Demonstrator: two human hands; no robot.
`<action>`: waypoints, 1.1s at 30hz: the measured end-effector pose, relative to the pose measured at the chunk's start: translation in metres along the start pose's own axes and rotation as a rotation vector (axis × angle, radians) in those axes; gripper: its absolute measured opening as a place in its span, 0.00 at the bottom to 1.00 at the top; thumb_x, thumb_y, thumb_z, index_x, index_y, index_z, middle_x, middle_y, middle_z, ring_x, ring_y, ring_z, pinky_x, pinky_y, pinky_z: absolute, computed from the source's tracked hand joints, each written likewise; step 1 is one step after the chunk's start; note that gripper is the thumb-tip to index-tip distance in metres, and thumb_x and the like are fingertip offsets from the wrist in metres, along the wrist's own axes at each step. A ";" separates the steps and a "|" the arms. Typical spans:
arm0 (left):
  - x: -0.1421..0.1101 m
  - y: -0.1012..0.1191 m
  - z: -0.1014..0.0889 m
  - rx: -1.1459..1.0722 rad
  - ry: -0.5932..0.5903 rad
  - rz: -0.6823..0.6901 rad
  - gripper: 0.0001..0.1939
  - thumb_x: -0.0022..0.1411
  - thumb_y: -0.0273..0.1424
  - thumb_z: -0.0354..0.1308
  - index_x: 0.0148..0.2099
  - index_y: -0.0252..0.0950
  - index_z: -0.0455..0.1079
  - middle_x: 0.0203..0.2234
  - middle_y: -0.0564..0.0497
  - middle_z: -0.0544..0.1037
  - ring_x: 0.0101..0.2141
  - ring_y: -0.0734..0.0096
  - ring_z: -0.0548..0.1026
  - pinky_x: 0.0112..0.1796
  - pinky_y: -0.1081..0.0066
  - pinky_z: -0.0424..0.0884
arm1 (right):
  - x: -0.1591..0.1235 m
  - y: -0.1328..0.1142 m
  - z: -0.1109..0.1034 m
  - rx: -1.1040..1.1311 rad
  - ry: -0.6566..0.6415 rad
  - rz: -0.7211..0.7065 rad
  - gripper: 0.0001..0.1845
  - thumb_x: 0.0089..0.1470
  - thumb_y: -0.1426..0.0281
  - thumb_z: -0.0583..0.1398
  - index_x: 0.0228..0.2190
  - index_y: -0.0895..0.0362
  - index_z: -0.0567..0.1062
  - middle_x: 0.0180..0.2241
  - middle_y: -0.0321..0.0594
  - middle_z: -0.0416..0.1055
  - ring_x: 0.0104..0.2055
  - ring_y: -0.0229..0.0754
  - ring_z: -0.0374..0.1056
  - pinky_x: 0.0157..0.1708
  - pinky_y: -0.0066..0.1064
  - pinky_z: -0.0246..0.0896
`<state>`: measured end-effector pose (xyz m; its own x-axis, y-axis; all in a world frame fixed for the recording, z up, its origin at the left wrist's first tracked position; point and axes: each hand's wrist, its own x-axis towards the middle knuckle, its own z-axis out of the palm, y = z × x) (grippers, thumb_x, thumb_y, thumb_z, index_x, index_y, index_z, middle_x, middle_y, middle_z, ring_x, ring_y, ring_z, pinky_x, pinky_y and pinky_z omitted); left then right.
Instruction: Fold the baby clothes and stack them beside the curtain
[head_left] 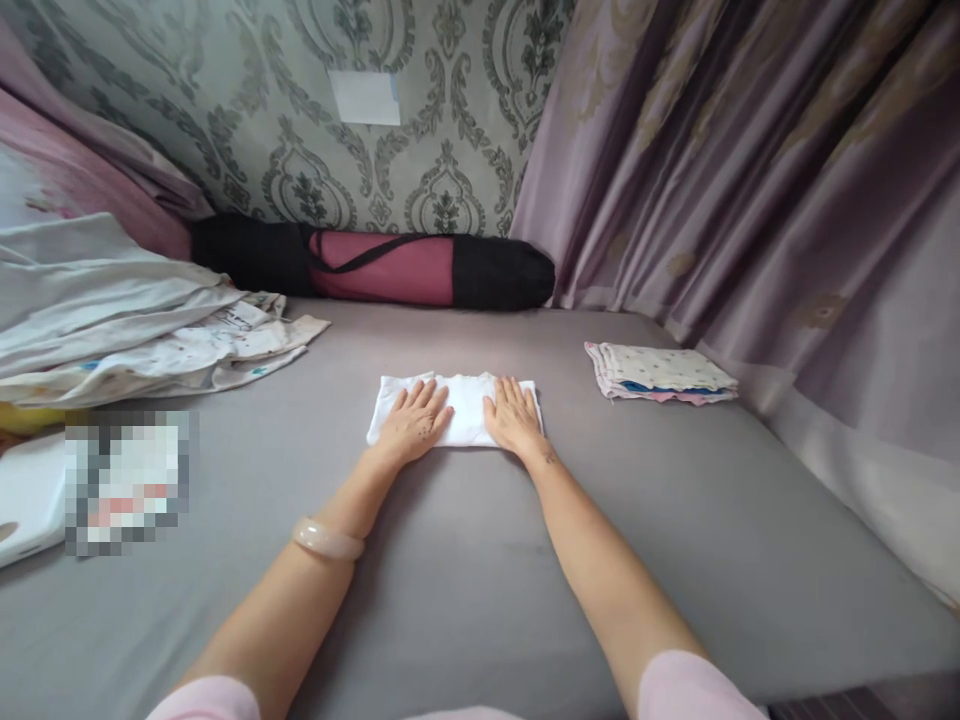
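Note:
A white folded garment (466, 412) lies as a flat, wide rectangle on the grey sheet (465, 560) in front of me. My left hand (417, 420) rests on its left part, palm down, fingers spread and pointing away. On its right part my right hand (514, 414) lies flat too, fingers stretched out. Both hands touch the cloth and neither grips it. Between them the middle of the garment shows; its collar or hem detail is too small to tell.
Right of the garment sits a stack of folded cloths (660, 370). Loose unfolded clothes (142, 310) are heaped at the left. A long black and dark-pink bag (382, 268) lies along the patterned wall. A white object (34, 495) lies front left, beside a blurred-out item. Curtains (750, 180) hang at the right.

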<state>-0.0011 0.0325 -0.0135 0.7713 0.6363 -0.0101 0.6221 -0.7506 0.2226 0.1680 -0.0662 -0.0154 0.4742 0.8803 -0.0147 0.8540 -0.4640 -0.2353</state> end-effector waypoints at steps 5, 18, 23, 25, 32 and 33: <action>-0.001 -0.006 -0.005 0.042 0.171 -0.058 0.28 0.72 0.40 0.36 0.68 0.35 0.56 0.67 0.43 0.55 0.67 0.56 0.50 0.64 0.52 0.46 | 0.000 0.007 -0.007 -0.004 0.040 0.005 0.33 0.67 0.61 0.41 0.66 0.69 0.52 0.69 0.52 0.44 0.71 0.50 0.37 0.68 0.45 0.28; 0.003 -0.035 -0.002 0.004 0.082 -0.286 0.31 0.71 0.43 0.34 0.68 0.34 0.54 0.67 0.39 0.55 0.67 0.49 0.51 0.61 0.42 0.49 | 0.007 0.029 -0.004 0.000 0.012 0.150 0.35 0.67 0.61 0.42 0.66 0.71 0.50 0.69 0.54 0.44 0.71 0.54 0.38 0.67 0.44 0.33; 0.010 -0.047 -0.004 -0.024 0.166 -0.273 0.25 0.71 0.35 0.36 0.64 0.35 0.60 0.62 0.40 0.65 0.61 0.52 0.61 0.59 0.44 0.53 | 0.010 0.034 -0.008 -0.033 0.086 0.114 0.29 0.67 0.63 0.44 0.62 0.68 0.59 0.65 0.54 0.56 0.67 0.54 0.49 0.63 0.42 0.43; 0.013 -0.051 -0.005 -0.032 0.185 -0.285 0.24 0.70 0.33 0.38 0.63 0.35 0.61 0.60 0.40 0.67 0.59 0.51 0.63 0.58 0.48 0.56 | 0.012 0.037 -0.009 -0.035 0.123 0.091 0.25 0.67 0.66 0.45 0.59 0.65 0.65 0.61 0.53 0.62 0.63 0.52 0.56 0.60 0.39 0.49; 0.020 -0.054 -0.011 -0.087 0.188 -0.360 0.23 0.66 0.33 0.45 0.61 0.37 0.65 0.54 0.38 0.69 0.53 0.49 0.65 0.52 0.54 0.61 | 0.018 0.047 -0.013 -0.048 0.210 0.027 0.21 0.65 0.68 0.50 0.54 0.59 0.72 0.51 0.51 0.67 0.52 0.51 0.61 0.52 0.37 0.55; 0.021 -0.054 -0.011 -0.097 0.191 -0.365 0.23 0.66 0.33 0.45 0.61 0.37 0.66 0.53 0.38 0.69 0.53 0.48 0.65 0.52 0.54 0.61 | 0.019 0.047 -0.014 -0.045 0.214 0.020 0.20 0.64 0.68 0.51 0.55 0.58 0.72 0.51 0.51 0.67 0.52 0.51 0.61 0.52 0.37 0.55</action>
<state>-0.0203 0.0881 -0.0146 0.4582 0.8858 0.0736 0.8275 -0.4554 0.3285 0.2202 -0.0732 -0.0137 0.5215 0.8320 0.1891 0.8505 -0.4892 -0.1931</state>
